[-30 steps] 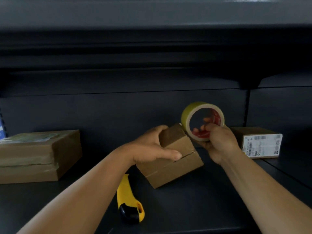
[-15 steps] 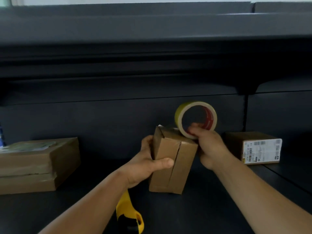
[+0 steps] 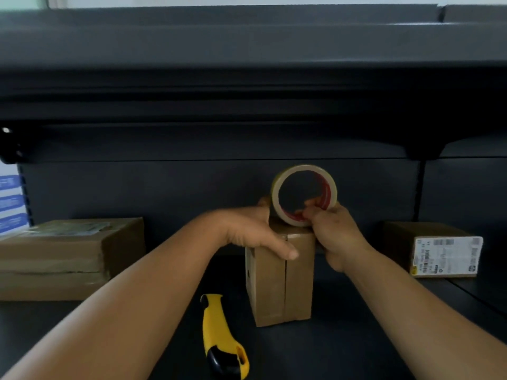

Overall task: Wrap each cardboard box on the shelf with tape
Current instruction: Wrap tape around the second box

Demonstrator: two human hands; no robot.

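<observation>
A small cardboard box (image 3: 282,286) stands on end in the middle of the dark shelf (image 3: 356,338), its flap seam facing me. My left hand (image 3: 252,231) grips its top, thumb down the front face and fingers behind. My right hand (image 3: 336,234) pinches a roll of yellowish tape (image 3: 304,194) with a red inner core, which rests on the box's top right corner. A larger taped box (image 3: 63,256) lies at the left. A box with a white label (image 3: 436,249) sits at the right.
A yellow and black utility knife (image 3: 222,338) lies on the shelf just left of the small box, near the front. The upper shelf (image 3: 247,91) overhangs the work area. Blue and white packaging (image 3: 12,198) shows at the far left edge.
The small box has been turned from lying tilted to standing upright. My left hand has shifted from its side to its top. The tape roll has come down onto the box's top.
</observation>
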